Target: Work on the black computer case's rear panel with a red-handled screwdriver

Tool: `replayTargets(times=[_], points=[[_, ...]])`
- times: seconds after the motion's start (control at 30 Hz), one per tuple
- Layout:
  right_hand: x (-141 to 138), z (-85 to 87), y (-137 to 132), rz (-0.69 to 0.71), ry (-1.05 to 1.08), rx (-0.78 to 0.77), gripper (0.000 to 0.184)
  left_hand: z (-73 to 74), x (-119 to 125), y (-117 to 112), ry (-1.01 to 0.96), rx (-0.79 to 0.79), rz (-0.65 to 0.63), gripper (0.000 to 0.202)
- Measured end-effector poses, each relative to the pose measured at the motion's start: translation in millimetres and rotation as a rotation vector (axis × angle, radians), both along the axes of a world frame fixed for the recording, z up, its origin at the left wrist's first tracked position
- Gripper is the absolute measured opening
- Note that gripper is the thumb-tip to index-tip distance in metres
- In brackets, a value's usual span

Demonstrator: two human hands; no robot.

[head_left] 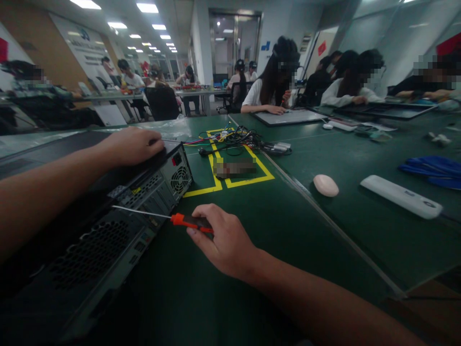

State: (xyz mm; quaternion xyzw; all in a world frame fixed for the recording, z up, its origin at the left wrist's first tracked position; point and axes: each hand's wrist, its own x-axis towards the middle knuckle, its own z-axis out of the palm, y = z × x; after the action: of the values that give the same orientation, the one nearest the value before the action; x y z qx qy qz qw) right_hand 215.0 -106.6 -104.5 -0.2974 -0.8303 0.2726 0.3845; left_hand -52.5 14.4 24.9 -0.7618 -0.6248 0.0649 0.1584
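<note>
A black desktop computer case (90, 226) lies on the left with its rear panel facing me, showing vents, ports and a fan grille. My left hand (133, 145) rests on top of it near the rear corner, palm down with the fingers loosely bent. In my right hand (225, 238) is a screwdriver (192, 222) with an orange and black handle, gripped between thumb and fingers. Its long metal shaft points left, and the tip is at the rear panel's upper edge. I cannot tell whether the tip sits in a screw.
Yellow tape (248, 181) marks rectangles on the green table (288, 278). A bundle of cables (245, 139) lies behind a pixelated object. Toward the right are a pale oval object (326, 185), a white elongated device (401, 196) and blue material (432, 170). Several people work at tables beyond.
</note>
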Motion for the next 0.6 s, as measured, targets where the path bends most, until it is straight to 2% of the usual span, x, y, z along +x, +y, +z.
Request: replayTargets(times=[0.3, 0.6], points=[[-1, -3.6, 2, 0.006, 0.018, 0.034, 0.019, -14.8, -15, 18, 0.001, 0.078, -0.006, 0.047], [-1, -3.7, 3, 0.001, 0.023, 0.056, 0.019, -13.1, -14, 17, -0.001, 0.067, 0.016, 0.05]])
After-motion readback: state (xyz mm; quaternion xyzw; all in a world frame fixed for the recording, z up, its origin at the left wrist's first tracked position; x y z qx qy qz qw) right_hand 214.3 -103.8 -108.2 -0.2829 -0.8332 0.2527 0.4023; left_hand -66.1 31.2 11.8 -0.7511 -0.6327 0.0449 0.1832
